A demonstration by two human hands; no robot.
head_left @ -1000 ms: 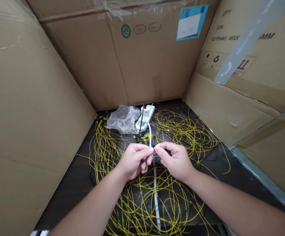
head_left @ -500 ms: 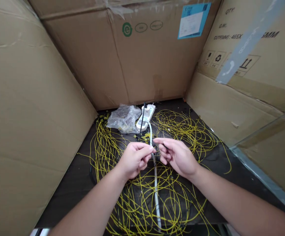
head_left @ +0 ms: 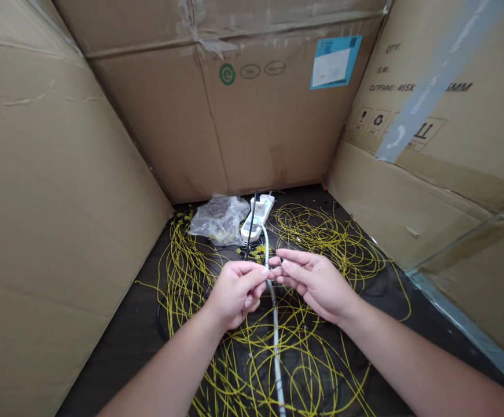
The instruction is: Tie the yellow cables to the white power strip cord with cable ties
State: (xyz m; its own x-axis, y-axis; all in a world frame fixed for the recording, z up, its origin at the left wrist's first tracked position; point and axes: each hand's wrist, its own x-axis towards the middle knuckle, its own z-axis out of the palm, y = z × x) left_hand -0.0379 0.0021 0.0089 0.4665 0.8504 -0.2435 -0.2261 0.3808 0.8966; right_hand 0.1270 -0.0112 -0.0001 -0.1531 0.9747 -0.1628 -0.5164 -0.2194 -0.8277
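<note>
My left hand (head_left: 238, 294) is closed in a pinch, thumb against index finger, above the white cable (head_left: 276, 353). Whatever lies between those fingertips is too small to make out. Close against them, at the same height, are the fingertips of my right hand (head_left: 319, 285). Its thumb is bent in toward the fingers, and what it grips is hidden. Beneath both hands spreads a loose tangle of thin yellow wires (head_left: 295, 370), some with dark ends.
Behind my hands lie a white power strip (head_left: 254, 227) with a black cord (head_left: 252, 223) and a crumpled clear plastic bag (head_left: 220, 219). More yellow wire (head_left: 330, 234) is coiled at right. Cardboard boxes (head_left: 252, 127) wall in the dark tabletop (head_left: 134, 330) on three sides.
My right hand's thumb and fingers have come in to my left fingertips; a small dark thing seen in its fingers before is now hidden. The view has tilted up slightly.
</note>
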